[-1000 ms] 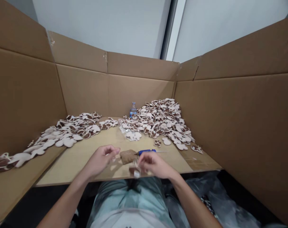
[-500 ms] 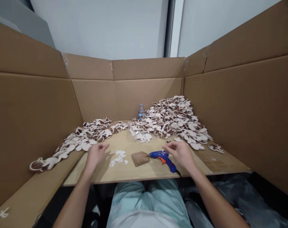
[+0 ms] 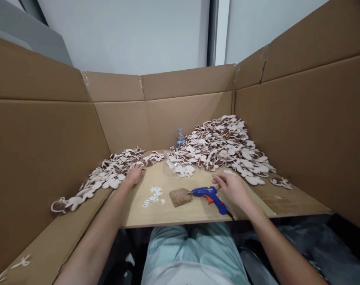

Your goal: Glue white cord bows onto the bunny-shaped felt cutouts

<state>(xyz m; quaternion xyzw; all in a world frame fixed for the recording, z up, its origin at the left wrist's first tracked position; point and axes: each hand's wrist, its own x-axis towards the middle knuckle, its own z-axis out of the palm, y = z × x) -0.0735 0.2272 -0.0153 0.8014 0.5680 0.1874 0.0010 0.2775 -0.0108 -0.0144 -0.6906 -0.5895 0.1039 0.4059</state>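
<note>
My left hand (image 3: 135, 174) reaches onto the right edge of the left pile of brown and cream bunny-shaped felt pieces (image 3: 108, 174). Its fingers are apart and touch the pieces; the fingertips are partly hidden. My right hand (image 3: 232, 188) hovers just beyond the back end of a blue hot glue gun (image 3: 208, 192), thumb and fingers pinched together. Whatever may be between them is too small to make out. The glue gun lies on its side, a red light showing, its nozzle on a brown pad (image 3: 180, 197). Small white cut-out pieces (image 3: 153, 196) are scattered left of the pad.
A bigger heap of the same felt pieces (image 3: 227, 146) rises at the back right, beside a water bottle (image 3: 180, 138). Clear plastic-wrapped pieces (image 3: 184, 170) lie before it. One single piece (image 3: 281, 182) rests at the right. Cardboard walls (image 3: 188, 113) enclose the board (image 3: 144, 217).
My left hand has moved forward and right onto the left pile. My right hand stays pinched near the glue gun. The view has shifted slightly.
</note>
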